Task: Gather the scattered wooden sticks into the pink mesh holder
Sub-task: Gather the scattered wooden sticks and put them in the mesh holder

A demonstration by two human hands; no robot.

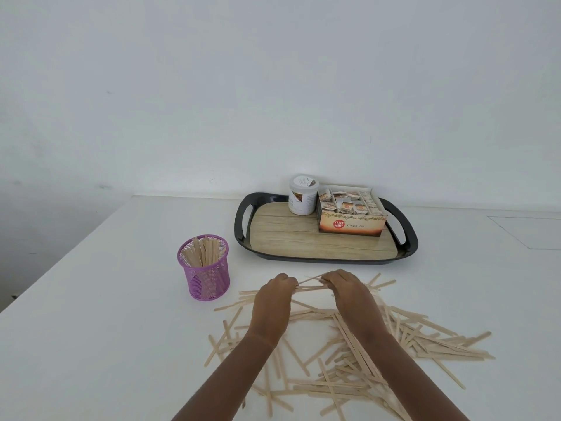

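Showing pale unpainted beige on the wooden sticks (449,351) spreading along the near edge of the plain white table (106,329). Showing pink-violet, in a fine mesh grid, on the pink mesh holder (209,281) left of the middle, with the same beige inside. Showing glossy black on the rim and handles of the tray (303,241) toward the far edge, with a light wood-grain print on its floor. Showing white with a brownish label on the jar (300,199). Showing orange-brown with a red badge and pale leafy border on the tea box (352,224).
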